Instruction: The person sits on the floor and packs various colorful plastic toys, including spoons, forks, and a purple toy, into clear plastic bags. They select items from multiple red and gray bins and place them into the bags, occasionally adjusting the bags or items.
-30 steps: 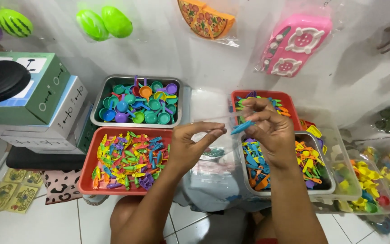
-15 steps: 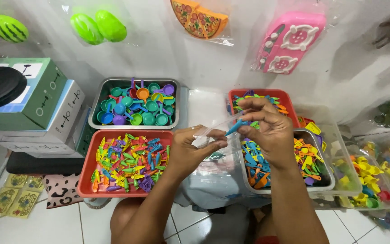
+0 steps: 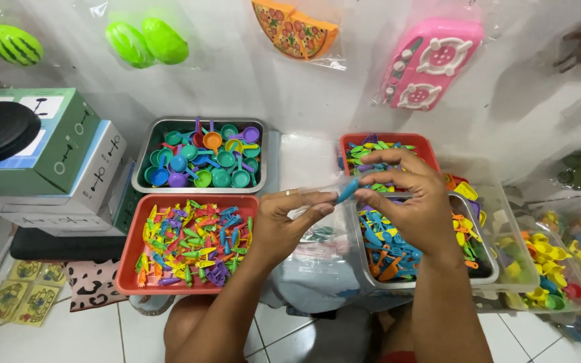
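Just above the steel tray of blue and orange pieces [image 3: 398,252], both hands meet in mid-air: the right hand [image 3: 415,202] pinches a small blue plastic piece [image 3: 347,191] between thumb and fingertips, and the left hand [image 3: 289,218] has thumb and forefinger closed on the mouth of a small clear plastic bag [image 3: 317,202], which hangs between the two hands. The blue piece sits right at the bag's opening, touching or nearly touching it; which one, I cannot tell. That piece looks light, stiff and smooth, so a fingertip pinch near its middle seems the sure hold, while the bag looks thin, limp and slippery, best held at its rim as it is now. Left of that steel tray lies a red tray of mixed toy forks and spoons [image 3: 189,242], bright in many colours. Behind the red tray stands another steel tray of little pans and ladles [image 3: 203,158], mostly teal and blue. Behind the right hand, a second red tray [image 3: 384,144] holds green and yellow bits. Right of the steel tray, clear tubs of yellow toys [image 3: 546,262] crowd together. Far left of it, stacked cardboard boxes [image 3: 55,161] stand, and toy packs hang on the wall above, a pink toy stove [image 3: 432,64] among them.
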